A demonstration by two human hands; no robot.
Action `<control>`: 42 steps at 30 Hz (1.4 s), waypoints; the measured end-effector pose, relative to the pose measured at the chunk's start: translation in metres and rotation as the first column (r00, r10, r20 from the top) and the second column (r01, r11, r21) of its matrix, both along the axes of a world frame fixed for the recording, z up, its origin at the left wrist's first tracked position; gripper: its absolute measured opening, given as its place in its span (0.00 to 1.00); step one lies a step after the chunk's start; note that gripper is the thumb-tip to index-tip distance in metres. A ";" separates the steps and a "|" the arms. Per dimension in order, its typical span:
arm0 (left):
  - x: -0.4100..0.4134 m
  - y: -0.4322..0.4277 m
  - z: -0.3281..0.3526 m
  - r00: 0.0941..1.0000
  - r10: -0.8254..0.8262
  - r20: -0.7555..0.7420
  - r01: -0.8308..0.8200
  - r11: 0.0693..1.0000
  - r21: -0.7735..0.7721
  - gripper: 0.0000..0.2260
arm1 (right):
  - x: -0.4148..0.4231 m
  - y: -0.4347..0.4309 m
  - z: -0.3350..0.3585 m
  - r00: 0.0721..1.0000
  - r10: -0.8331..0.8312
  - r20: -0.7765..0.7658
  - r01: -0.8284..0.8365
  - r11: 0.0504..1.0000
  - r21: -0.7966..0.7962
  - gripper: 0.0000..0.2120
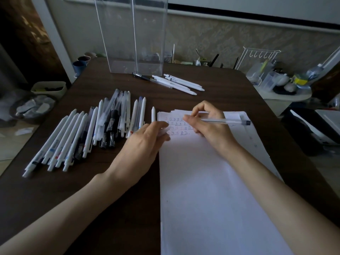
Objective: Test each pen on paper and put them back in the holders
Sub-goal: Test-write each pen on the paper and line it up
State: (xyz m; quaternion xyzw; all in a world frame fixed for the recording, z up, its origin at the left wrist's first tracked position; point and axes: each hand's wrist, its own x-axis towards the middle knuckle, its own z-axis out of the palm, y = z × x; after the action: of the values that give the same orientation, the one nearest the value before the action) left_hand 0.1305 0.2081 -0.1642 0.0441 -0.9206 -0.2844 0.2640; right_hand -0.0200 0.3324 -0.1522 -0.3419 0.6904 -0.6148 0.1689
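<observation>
In the centre of the frame, the right hand (209, 124) pinches a clear-barrelled pen (226, 122) with a dark end cap. Its tip is at the rows of written marks at the top of the white paper (202, 181). The left hand (143, 142) rests loosely open on the paper's left edge. White and black pens (92, 129) lie heaped at left on the dark tabletop (110, 208).

The clear holder (132, 34) is cut off by the top edge, the paper (211, 199) by the bottom edge. The tip of the clear pen (224, 122) is hidden by the right hand (211, 126).
</observation>
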 end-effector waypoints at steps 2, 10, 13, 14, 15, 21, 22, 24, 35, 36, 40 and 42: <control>0.001 -0.004 0.002 0.998 0.045 -0.042 -0.044 0.999 0.019 0.13 | 0.002 0.001 0.003 0.992 0.087 0.092 -0.077 0.991 -0.106 0.09; 0.002 -0.007 0.003 0.997 0.013 -0.075 -0.019 0.996 -0.082 0.19 | 0.015 0.005 0.011 0.968 0.199 0.151 -0.167 0.965 -0.201 0.15; 0.002 -0.007 0.004 0.996 -0.004 -0.088 -0.004 0.996 -0.088 0.18 | 0.018 0.004 0.011 0.973 0.191 0.126 -0.170 0.972 -0.163 0.15; 0.002 -0.007 0.004 0.996 -0.008 -0.091 0.000 0.996 -0.088 0.18 | 0.019 0.004 0.011 0.973 0.196 0.124 -0.177 0.972 -0.154 0.15; 0.002 -0.007 0.003 0.996 -0.014 -0.089 0.006 0.996 -0.089 0.18 | 0.020 0.003 0.011 0.972 0.203 0.122 -0.185 0.972 -0.143 0.15; 0.002 -0.007 0.000 0.993 -0.093 -0.069 0.087 0.992 -0.092 0.15 | 0.028 -0.004 0.007 0.973 0.139 0.187 -0.111 0.982 -0.155 0.15; 0.001 -0.007 -0.001 0.994 -0.088 -0.067 0.080 0.989 -0.123 0.15 | 0.029 -0.006 0.006 0.969 0.127 0.210 -0.093 0.982 -0.162 0.16; 0.000 -0.006 -0.002 0.995 -0.067 -0.067 0.053 0.980 -0.191 0.15 | 0.033 -0.010 0.003 0.964 0.106 0.246 -0.068 0.985 -0.159 0.18; 0.002 -0.006 0.002 0.984 0.152 -0.090 -0.160 0.984 -0.078 0.12 | 0.034 -0.041 0.025 0.970 0.186 0.159 -0.195 0.980 0.046 0.17; 0.003 -0.011 0.002 0.970 0.227 -0.091 -0.231 0.972 -0.040 0.11 | 0.028 -0.048 0.029 0.984 0.134 0.116 -0.141 0.988 0.058 0.18; 0.009 -0.030 0.007 0.887 0.461 -0.020 -0.461 0.885 -0.063 0.14 | -0.026 -0.073 0.028 0.951 -0.196 -0.240 0.221 0.972 0.080 0.16; 0.009 -0.032 0.007 0.858 0.513 0.017 -0.506 0.852 -0.135 0.11 | -0.054 -0.084 0.019 0.877 -0.207 -0.434 0.306 0.937 0.171 0.08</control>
State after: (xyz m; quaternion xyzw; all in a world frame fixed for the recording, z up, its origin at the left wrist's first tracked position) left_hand 0.1392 0.1765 -0.1567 0.2771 -0.8986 -0.1447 0.3079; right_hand -0.0736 0.2487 -0.1335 -0.3456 0.8171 -0.4607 -0.0239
